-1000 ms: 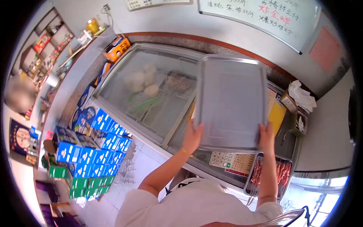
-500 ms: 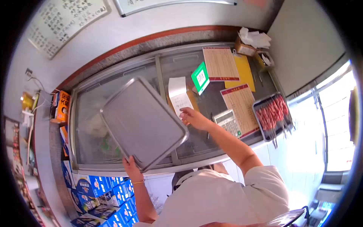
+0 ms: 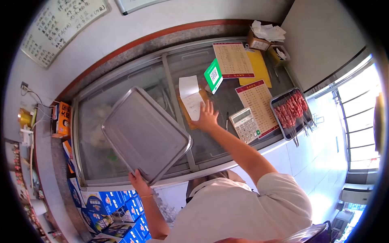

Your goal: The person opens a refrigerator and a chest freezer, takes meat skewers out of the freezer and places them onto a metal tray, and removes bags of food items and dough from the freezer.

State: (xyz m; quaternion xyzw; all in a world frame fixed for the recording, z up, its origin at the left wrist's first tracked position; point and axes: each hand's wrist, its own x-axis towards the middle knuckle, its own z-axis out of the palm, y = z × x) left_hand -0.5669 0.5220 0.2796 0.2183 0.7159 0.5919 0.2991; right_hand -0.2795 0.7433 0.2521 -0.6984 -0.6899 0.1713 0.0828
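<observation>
A QR code marks the green sign [image 3: 213, 75] beyond the right hand [image 3: 207, 117]; "大" shows on an orange box [image 3: 62, 119] left of the left hand [image 3: 140, 184].

The metal tray [image 3: 146, 131] is gray and rectangular, with rounded corners and a raised, shiny rim. It lies aslant above the left part of the glass-topped desk [image 3: 208, 150], its near corner in the left hand [image 3: 140, 184]; whether it touches the glass is unclear. The white notepad [image 3: 192, 102] lies open to the tray's right, its far leaf folded back, faint writing on the near page, the right hand [image 3: 206, 117] at its near end.
</observation>
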